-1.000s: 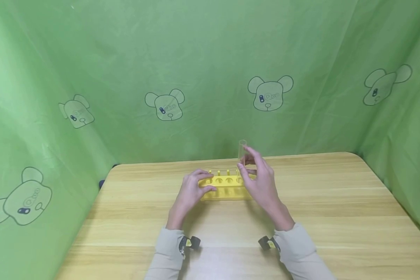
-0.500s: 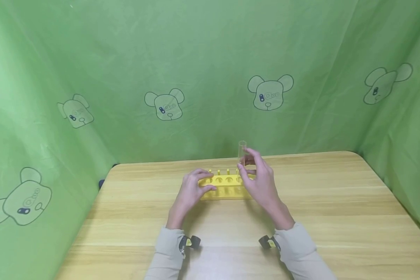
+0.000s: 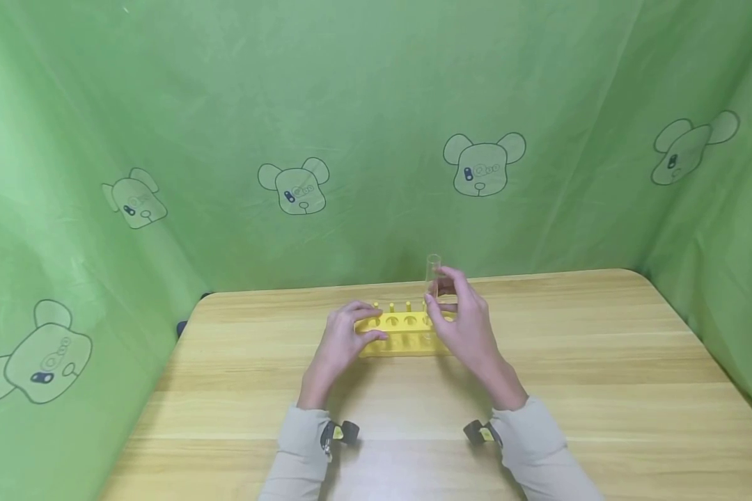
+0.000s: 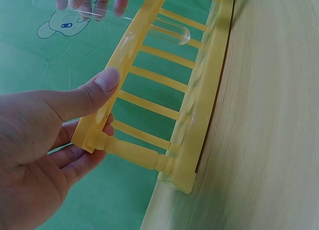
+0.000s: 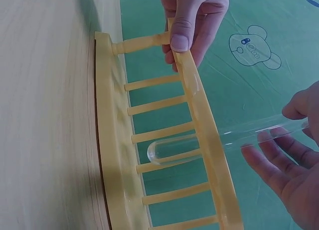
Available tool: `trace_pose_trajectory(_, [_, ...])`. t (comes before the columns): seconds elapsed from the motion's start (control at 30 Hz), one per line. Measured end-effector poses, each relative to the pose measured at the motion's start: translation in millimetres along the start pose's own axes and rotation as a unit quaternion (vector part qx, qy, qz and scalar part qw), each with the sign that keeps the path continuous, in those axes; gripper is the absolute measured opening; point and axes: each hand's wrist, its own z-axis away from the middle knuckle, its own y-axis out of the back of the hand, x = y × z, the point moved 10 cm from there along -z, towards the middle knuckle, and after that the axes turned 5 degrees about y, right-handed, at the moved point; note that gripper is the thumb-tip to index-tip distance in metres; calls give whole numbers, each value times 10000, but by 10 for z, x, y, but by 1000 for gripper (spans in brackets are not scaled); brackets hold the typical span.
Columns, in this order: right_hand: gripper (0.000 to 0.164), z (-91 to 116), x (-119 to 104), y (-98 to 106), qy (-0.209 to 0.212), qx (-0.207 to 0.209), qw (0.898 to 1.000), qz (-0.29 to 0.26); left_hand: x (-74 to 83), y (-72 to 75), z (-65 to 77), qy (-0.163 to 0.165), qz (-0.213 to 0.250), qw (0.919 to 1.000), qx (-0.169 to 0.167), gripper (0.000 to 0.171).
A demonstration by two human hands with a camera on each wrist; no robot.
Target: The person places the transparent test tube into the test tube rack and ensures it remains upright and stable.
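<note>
A yellow test tube rack (image 3: 401, 331) stands on the table, with a row of holes in its upper plate and pegs along the back. My left hand (image 3: 343, 342) grips its left end, thumb on the near edge and fingers behind. A clear glass test tube (image 3: 434, 266) stands upright through one hole right of the middle, pinched by the thumb and fingers of my right hand (image 3: 471, 327). In the right wrist view the tube's rounded bottom (image 5: 162, 151) hangs between the two plates, short of the base (image 5: 110, 125). The rack's right end is behind my right hand.
The wooden table (image 3: 601, 362) stretches out around the rack to both sides and in front. A green curtain (image 3: 376, 125) with bear-head prints encloses the back and sides, close behind the table's far edge.
The test tube has sunk slightly lower through the rack's hole, the right hand's fingers coming down a little with it. The left hand stays on the rack, which has hardly moved.
</note>
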Motion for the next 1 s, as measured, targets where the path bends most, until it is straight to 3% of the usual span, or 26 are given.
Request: trace_pose_trajectory(1.0, [45,35,52,-81,-186,-318,9993,-38,17,11,11,-142,-146,9998,28,44])
